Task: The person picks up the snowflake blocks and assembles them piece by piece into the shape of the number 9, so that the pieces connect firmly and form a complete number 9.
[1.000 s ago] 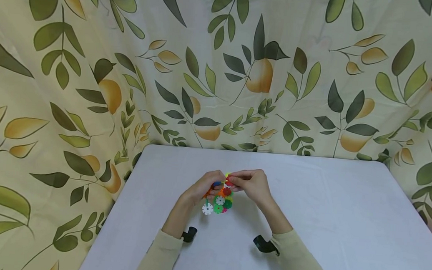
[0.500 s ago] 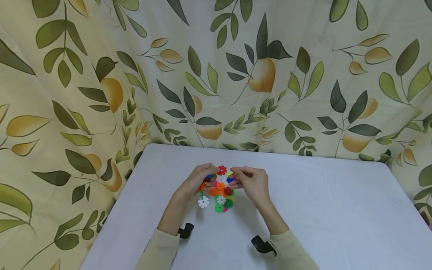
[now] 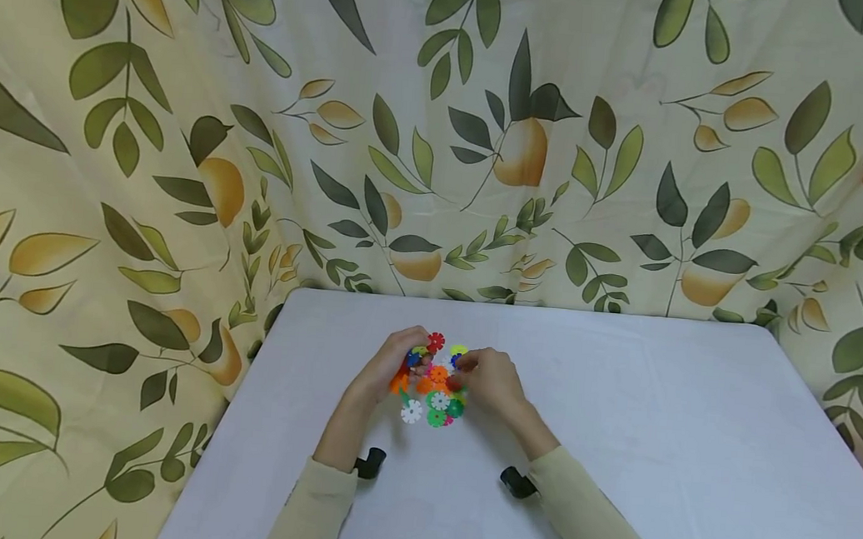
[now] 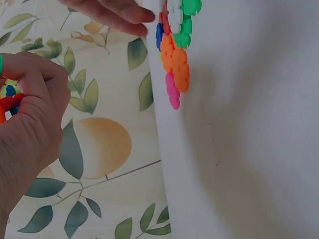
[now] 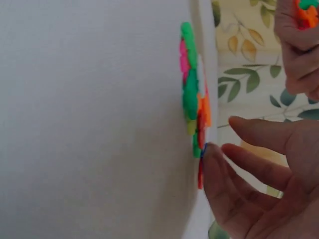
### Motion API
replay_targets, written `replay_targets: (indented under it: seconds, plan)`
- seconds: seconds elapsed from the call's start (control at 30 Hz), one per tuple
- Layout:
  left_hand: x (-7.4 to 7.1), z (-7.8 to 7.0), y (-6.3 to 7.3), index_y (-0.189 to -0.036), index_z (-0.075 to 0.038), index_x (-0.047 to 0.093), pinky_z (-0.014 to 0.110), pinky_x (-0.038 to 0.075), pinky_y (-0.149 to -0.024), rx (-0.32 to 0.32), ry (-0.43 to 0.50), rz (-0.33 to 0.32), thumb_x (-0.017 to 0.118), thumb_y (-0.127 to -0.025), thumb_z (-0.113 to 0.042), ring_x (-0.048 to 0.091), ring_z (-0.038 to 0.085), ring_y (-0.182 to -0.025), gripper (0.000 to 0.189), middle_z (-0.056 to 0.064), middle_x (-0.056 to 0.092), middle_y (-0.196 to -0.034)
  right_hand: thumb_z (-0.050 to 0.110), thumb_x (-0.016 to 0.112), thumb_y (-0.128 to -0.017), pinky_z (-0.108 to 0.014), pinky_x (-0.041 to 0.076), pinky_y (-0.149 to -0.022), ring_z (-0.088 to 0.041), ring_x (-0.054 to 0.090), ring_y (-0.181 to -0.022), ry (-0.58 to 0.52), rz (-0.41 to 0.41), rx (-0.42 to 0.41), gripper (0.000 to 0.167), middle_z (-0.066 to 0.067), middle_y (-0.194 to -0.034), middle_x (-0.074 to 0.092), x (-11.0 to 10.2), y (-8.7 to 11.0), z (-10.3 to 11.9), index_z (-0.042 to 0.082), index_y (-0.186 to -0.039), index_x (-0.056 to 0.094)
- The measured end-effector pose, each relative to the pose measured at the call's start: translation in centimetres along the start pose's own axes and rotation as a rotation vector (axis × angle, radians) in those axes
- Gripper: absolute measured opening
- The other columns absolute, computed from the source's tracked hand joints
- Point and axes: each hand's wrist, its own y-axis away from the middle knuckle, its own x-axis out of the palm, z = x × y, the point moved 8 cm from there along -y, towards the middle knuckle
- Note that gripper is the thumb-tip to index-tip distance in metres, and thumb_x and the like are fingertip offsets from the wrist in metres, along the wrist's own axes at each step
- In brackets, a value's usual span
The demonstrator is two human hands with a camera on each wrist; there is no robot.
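Note:
My left hand (image 3: 389,363) grips a cluster of joined notched plastic discs, among them a red disc (image 3: 436,342) at the top and a white disc (image 3: 411,412) below. In the left wrist view, the curled fingers hide most of that cluster. Loose notched discs lie on the table between the hands, including an orange disc (image 3: 438,374), a green disc (image 3: 437,418) and a pink disc (image 4: 172,90). My right hand (image 5: 264,184) reaches over the pile's right side, thumb apart from the fingers. One fingertip is at a blue disc; whether it touches cannot be told.
The white table (image 3: 654,419) spreads around the hands. Behind it and on the left hangs a leaf-and-fruit patterned curtain (image 3: 381,132). Black wrist devices, such as the black camera (image 3: 370,463) by the left sleeve, sit just above the tabletop.
The right hand came away from the cluster, leaving the red disc there, and moved down to the loose discs. The left hand drew slightly left, still holding the cluster.

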Motion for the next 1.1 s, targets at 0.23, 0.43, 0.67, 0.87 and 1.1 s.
replay_targets:
  seconds: [0.23,0.43,0.67,0.87,1.1]
  plan:
    - [0.7,0.1,0.1,-0.095,-0.009,0.052,0.015,0.04,-0.048,-0.001,0.048,0.017,0.046,-0.104,-0.019,0.044,0.012,-0.056,0.015,0.004,0.05,-0.08,0.016,0.088,-0.084,-0.034,0.052,-0.07,-0.02,0.058,-0.079,0.101,0.027,-0.036,0.015,0.0,-0.082,0.067,1.1,-0.3,-0.4,0.009,-0.094,0.08]
    - [0.7,0.1,0.2,-0.094,-0.007,0.051,0.012,0.035,-0.043,-0.011,0.09,-0.004,0.045,-0.103,-0.016,0.039,0.008,-0.05,0.014,0.005,0.049,-0.078,0.012,0.089,-0.082,-0.032,0.051,-0.065,-0.02,0.058,-0.074,0.028,0.007,-0.016,0.013,0.0,-0.077,0.067,0.8,-0.2,-0.7,0.011,-0.085,0.076]
    - [0.8,0.4,0.1,-0.095,-0.01,0.051,0.011,0.033,-0.042,-0.047,0.111,-0.012,0.045,-0.108,-0.02,0.038,0.007,-0.049,0.018,0.003,0.049,-0.077,0.01,0.088,-0.083,-0.029,0.05,-0.058,-0.018,0.059,-0.068,-0.077,-0.001,-0.039,0.016,0.001,-0.075,0.066,0.0,0.5,-0.7,0.012,-0.082,0.072]
    - [0.9,0.6,-0.1,-0.097,-0.01,0.051,0.011,0.033,-0.043,-0.051,0.109,-0.013,0.045,-0.108,-0.021,0.038,0.007,-0.049,0.017,0.001,0.048,-0.077,0.01,0.085,-0.087,-0.027,0.057,-0.067,-0.017,0.068,-0.077,-0.208,-0.086,-0.145,0.009,0.003,-0.087,0.076,-2.0,1.1,0.4,0.014,-0.095,0.081]
    - [1.0,0.6,-0.1,-0.098,-0.009,0.052,0.012,0.032,-0.042,-0.037,0.097,-0.002,0.045,-0.109,-0.019,0.038,0.008,-0.049,0.016,0.002,0.048,-0.077,0.012,0.083,-0.089,-0.026,0.061,-0.072,-0.017,0.077,-0.079,-0.375,-0.182,-0.242,0.009,-0.001,-0.092,0.078,-4.0,1.8,1.6,0.013,-0.097,0.08]
